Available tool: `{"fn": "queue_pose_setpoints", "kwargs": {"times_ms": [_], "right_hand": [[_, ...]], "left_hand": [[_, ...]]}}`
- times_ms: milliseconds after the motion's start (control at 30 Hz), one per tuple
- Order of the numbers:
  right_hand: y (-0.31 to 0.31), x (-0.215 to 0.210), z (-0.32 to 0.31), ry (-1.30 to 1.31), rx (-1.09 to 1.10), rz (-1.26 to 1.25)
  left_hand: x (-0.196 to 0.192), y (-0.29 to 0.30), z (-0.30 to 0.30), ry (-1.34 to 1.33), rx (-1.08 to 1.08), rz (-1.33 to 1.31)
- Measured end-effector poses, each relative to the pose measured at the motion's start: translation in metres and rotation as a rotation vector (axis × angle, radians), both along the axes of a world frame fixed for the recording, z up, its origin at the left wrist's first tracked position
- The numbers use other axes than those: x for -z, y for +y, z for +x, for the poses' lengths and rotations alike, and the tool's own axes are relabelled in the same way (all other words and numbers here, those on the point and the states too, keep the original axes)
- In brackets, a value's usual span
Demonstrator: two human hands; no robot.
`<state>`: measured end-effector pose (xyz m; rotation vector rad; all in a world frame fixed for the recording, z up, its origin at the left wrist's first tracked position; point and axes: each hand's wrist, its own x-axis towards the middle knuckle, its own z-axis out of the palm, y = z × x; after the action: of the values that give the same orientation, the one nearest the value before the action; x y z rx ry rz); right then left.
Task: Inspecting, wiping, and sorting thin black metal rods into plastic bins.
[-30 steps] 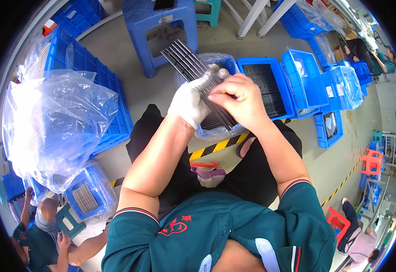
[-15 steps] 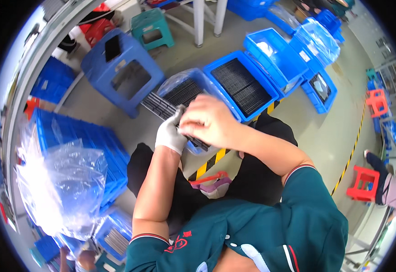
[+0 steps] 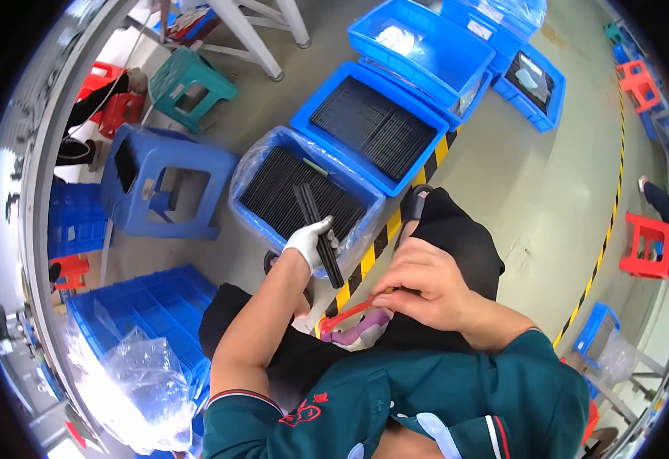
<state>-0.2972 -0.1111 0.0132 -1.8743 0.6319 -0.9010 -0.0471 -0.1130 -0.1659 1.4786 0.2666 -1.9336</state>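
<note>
My left hand (image 3: 311, 243), in a white glove, is closed round a few long black strips (image 3: 320, 241). They tilt over the near side of a blue bin (image 3: 288, 136), which is lined with clear plastic and holds rows of similar black strips (image 3: 273, 191). My bare right hand (image 3: 426, 287) is above my lap, its fingers pinched together. A narrow red piece (image 3: 349, 312) runs up to those fingertips, beside a purple and white object (image 3: 361, 333) between my legs. Whatever lies inside the pinch is mostly hidden.
A second blue bin (image 3: 304, 115) of black strips adjoins the first, with more blue bins (image 3: 426, 46) beyond. At left stand a blue stool (image 3: 170, 161) bearing a dark flat object, a green stool (image 3: 189, 84) and a blue crate stack (image 3: 143, 306). Yellow-black tape (image 3: 380, 249) crosses the floor.
My hands were together over the strips; now they are apart. My right hand has come down to the red piece. The strips in my left hand have swung steeper, and the view has shifted.
</note>
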Motion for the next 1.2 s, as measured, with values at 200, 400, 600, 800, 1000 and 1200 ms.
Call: {"fn": "queue_pose_setpoints", "kwargs": {"times_ms": [200, 400, 600, 800, 1000, 1200], "right_hand": [[-0.014, 0.002, -0.04, 0.023, 0.118, 0.04], [-0.029, 0.002, -0.07, -0.057, 0.162, 0.068], [-0.036, 0.01, -0.09, -0.136, 0.276, 0.24], [-0.055, 0.011, -0.087, -0.366, 0.269, 0.185], [-0.06, 0.025, -0.103, -0.234, 0.346, 0.248], [-0.059, 0.026, -0.1, -0.252, 0.354, 0.245]], "left_hand": [[0.025, -0.105, -0.029, -0.129, 0.341, -0.094], [0.067, -0.222, -0.056, -0.286, 0.557, -0.244], [0.155, -0.308, -0.073, -0.526, 0.815, -0.149], [0.244, -0.358, -0.001, -1.239, 1.202, -0.071], [0.194, -0.343, -0.143, -1.377, 1.261, -0.142], [0.191, -0.322, -0.146, -1.638, 1.115, -0.324]]}}
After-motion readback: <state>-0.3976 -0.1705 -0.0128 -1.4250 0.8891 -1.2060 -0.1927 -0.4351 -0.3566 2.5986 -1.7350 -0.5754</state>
